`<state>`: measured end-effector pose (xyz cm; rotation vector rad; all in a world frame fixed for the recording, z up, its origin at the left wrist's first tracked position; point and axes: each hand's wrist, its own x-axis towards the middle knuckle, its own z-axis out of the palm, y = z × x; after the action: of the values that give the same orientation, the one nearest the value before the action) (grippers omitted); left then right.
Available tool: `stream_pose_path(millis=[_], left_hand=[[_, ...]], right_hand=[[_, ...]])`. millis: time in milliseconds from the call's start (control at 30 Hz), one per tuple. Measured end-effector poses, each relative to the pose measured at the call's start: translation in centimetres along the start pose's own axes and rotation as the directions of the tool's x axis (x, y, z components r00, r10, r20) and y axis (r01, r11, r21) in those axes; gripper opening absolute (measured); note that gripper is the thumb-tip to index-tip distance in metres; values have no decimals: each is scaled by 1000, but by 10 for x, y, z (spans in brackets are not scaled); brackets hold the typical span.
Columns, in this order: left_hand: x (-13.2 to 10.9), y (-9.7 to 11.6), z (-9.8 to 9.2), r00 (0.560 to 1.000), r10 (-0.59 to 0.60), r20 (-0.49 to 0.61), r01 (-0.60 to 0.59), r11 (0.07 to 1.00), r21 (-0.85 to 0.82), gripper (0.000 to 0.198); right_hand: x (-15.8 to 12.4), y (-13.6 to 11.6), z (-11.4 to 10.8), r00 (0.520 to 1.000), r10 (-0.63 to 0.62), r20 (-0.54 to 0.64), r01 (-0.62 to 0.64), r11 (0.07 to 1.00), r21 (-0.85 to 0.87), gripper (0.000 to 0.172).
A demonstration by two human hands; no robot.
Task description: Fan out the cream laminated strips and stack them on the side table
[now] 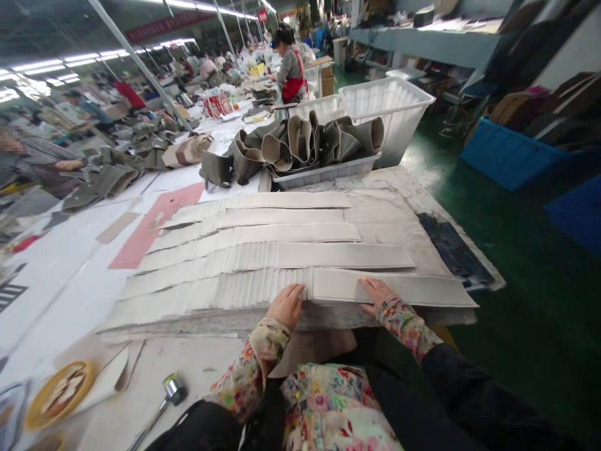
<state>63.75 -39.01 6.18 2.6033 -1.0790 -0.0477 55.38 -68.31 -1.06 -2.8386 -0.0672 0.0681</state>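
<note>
Pale strips (345,255) of sheet material lie in several overlapping, fanned rows on a low stack of board (323,319). My left hand (287,305) is at the front row, its bent fingers closed at the near edge of a pale strip, where the fanned strips meet the long flat one. To its right, my right hand (375,293) rests on the long front strip (422,289), fingers stretched over it and thumb by the near edge. The undersides of both hands are hidden.
A hammer (174,389) and a yellow round container (59,394) lie at the lower left. Behind the rows stands a grey tray (328,172) of dark curled pieces (300,144), with a white bin (387,103) beyond. A person in a red apron (293,78) stands farther back.
</note>
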Motion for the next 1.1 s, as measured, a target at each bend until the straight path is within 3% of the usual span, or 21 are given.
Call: stream_pose_path(millis=[433,600,700,767,900,1100], left_hand=[[-4,-5,-3,999,-30,-32,28,996,-83,38],[-2,-5,-4,1000,2,10,-2,999,-32,37],[0,-4,-6,999,-45,-13,44,997,-67,34],[1,-5,-8,996,-82,-37,76,989,-129,34],[2,-11,-9,992,-121,-39,109,969,-220,39],[4,-12,-11,997,-65,44,69,993,-99,36]], right_hand=[[5,29,2,981,-194,-27,195,980,49,46],[1,18,12,983,-147,-106,155,985,71,48],[-1,6,15,982,-65,-175,80,994,81,54],[-1,3,12,976,-23,-217,46,994,101,49],[0,11,-11,949,44,-312,12,984,175,36],[-5,31,-74,860,168,-482,-68,974,217,38]])
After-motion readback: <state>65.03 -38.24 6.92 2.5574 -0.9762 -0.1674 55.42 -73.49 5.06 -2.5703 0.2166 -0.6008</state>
